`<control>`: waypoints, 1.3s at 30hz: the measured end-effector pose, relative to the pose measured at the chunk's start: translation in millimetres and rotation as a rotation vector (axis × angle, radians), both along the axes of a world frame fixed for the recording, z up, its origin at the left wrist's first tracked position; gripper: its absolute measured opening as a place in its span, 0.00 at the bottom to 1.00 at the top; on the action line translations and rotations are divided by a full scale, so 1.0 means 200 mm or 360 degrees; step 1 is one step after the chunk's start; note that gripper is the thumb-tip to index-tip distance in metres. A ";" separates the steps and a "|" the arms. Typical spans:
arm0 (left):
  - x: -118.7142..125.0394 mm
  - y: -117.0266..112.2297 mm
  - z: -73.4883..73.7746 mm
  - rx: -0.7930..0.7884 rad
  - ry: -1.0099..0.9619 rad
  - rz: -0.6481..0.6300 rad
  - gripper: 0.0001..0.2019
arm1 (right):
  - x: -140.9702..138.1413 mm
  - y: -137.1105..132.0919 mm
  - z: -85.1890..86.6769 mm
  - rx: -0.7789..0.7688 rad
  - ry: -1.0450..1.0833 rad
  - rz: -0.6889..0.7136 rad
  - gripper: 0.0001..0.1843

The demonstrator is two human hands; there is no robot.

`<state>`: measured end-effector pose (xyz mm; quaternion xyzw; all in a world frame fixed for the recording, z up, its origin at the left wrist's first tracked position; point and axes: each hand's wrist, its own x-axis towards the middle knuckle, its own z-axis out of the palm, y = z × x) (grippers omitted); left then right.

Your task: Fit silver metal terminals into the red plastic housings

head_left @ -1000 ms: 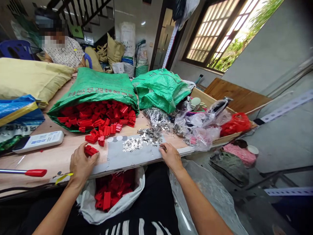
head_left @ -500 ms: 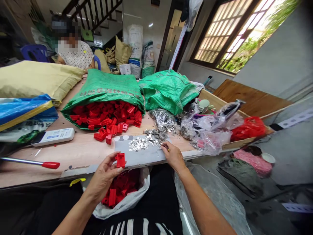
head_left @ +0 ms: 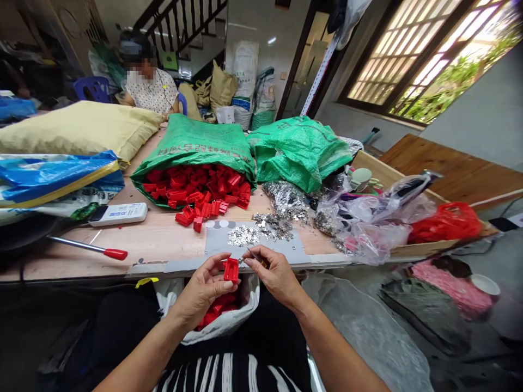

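My left hand (head_left: 204, 286) is closed around a small red plastic housing (head_left: 231, 270), its hollow side facing up, above the table's front edge. Close to its right, my right hand (head_left: 275, 275) pinches a slim dark-handled tool (head_left: 261, 260) with a thin metal tip. A tiny metal piece seems to be at the right fingertips by the housing, too small to make out. Just beyond the hands, small flat silvery metal pieces (head_left: 244, 235) lie on a grey sheet (head_left: 216, 247). Below, a white sack (head_left: 247, 305) on the lap side holds more red housings (head_left: 218, 310).
An open green sack (head_left: 196, 141) spills red housings onto the table. Right of it lie a second green sack (head_left: 302, 147), a plastic bag of metal pieces (head_left: 286, 196) and a wooden tray (head_left: 412, 247) with bags. A red-tipped lever (head_left: 114, 253) juts in at left. A person (head_left: 149, 87) sits across.
My right hand has moved left from the metal pieces to the red housing. My left hand still holds the housing, slightly farther right in view. The whole view has shifted.
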<state>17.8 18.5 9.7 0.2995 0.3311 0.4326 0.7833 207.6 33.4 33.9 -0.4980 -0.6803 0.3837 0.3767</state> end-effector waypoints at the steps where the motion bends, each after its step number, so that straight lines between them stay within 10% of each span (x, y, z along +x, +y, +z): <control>1: 0.00 0.00 0.00 -0.0007 0.0003 -0.0010 0.28 | -0.01 0.00 0.00 0.0010 -0.0025 0.0022 0.08; 39: -0.02 -0.03 0.03 -0.0109 -0.0076 -0.0185 0.23 | 0.02 0.00 0.08 0.0517 -0.0685 0.0460 0.10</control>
